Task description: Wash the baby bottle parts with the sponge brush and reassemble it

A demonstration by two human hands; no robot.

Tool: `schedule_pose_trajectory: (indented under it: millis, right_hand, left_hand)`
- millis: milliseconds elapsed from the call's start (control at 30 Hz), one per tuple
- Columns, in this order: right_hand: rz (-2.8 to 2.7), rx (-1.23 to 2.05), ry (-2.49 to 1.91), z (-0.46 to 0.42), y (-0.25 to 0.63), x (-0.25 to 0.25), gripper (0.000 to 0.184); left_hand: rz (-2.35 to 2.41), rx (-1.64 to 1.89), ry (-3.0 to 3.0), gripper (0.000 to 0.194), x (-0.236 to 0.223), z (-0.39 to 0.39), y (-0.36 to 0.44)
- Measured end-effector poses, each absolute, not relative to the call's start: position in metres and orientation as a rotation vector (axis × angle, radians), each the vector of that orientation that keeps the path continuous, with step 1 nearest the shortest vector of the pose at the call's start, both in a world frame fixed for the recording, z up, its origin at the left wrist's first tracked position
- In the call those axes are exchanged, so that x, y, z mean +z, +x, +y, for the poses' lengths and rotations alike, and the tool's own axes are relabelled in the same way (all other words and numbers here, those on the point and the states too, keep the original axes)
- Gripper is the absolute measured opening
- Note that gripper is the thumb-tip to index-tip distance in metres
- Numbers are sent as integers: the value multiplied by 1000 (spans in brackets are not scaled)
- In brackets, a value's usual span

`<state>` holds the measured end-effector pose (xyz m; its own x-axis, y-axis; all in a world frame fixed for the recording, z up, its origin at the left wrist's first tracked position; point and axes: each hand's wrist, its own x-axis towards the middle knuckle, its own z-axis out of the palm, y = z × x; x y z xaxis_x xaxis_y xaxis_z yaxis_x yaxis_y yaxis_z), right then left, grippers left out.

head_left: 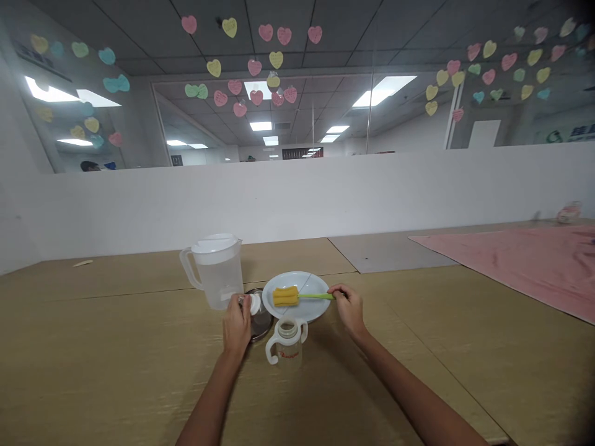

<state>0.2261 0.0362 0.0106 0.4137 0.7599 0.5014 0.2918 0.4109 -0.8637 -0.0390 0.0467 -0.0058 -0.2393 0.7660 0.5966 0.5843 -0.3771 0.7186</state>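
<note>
My left hand was clenched around a small white round piece, fingers pinching it, though they hid most of what was in them, so I couldn't tell its exact shape. It sat just over a round metal dish near the front of the tabletop. My right hand gripped the green handle of a bottle brush, its yellow sponge head lying on a white plate. A two-handled baby bottle stood upright between my hands, just in front of the plate. A clear plastic pitcher with a white lid stood just behind the dish. A pink towel lay over the tabletop's right side.
</note>
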Motion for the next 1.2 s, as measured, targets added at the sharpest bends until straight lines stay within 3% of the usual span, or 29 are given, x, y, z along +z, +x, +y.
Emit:
schedule_pose_trajectory:
  millis: [133,333,633,1200]
  right_hand:
    - [-1161,391,-1146,37,226,10,20]
    - [-1152,388,-1151,36,226,11,21]
    - [-1149,411,-1151,37,226,10,20]
    - [-1152,411,-1143,35,225,11,20]
  left_hand:
    - [1470,1712,1581,34,-8,51,-39]
    - [1495,1897,1888,41,-8,53,-39]
    - [1414,1913,1948,19,-5,49,-41]
    - [1442,1976,1827,29,-1,49,-39]
